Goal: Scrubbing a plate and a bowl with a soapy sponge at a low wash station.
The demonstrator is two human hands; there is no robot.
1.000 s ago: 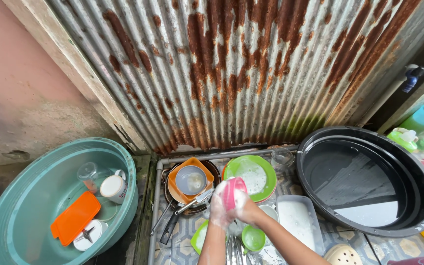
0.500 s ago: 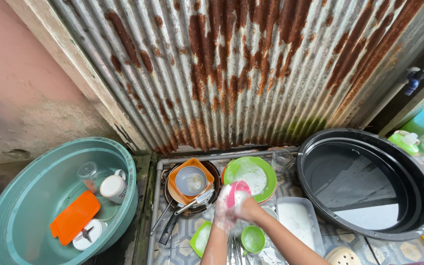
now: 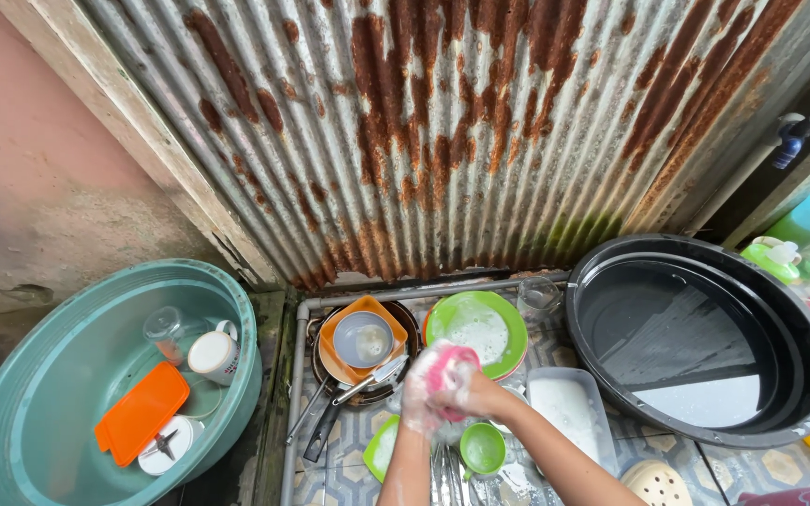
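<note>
Against a rusted corrugated metal wall (image 3: 442, 141), a person scrubs a small pink cup (image 3: 452, 367) at the centre of a tiled wash area, the foam-covered left hand (image 3: 421, 398) wrapped around its side and the right hand (image 3: 473, 394) pressed against it from the other side; suds hide the fingers, so how tightly each one closes cannot be told. The largest vessel, a black basin (image 3: 705, 347) holding shallow water, sits at three o'clock from the hands; a teal tub (image 3: 96, 375) at nine o'clock holds an orange lid (image 3: 142, 412), a white mug (image 3: 214, 356) and a clear glass (image 3: 163, 330). At twelve o'clock lies a soapy green plate (image 3: 477, 330), at eleven o'clock an orange square dish (image 3: 364, 339) stacked on a dark pan (image 3: 330, 412). A clear rectangular container (image 3: 566, 408) rests at four o'clock, a small green bowl (image 3: 482, 448) at six o'clock. The likeliest mishap is judged to be the slick cup slipping from soapy hands onto the crockery crowded below, chipping a piece. No package, label or sign can be made out.
</note>
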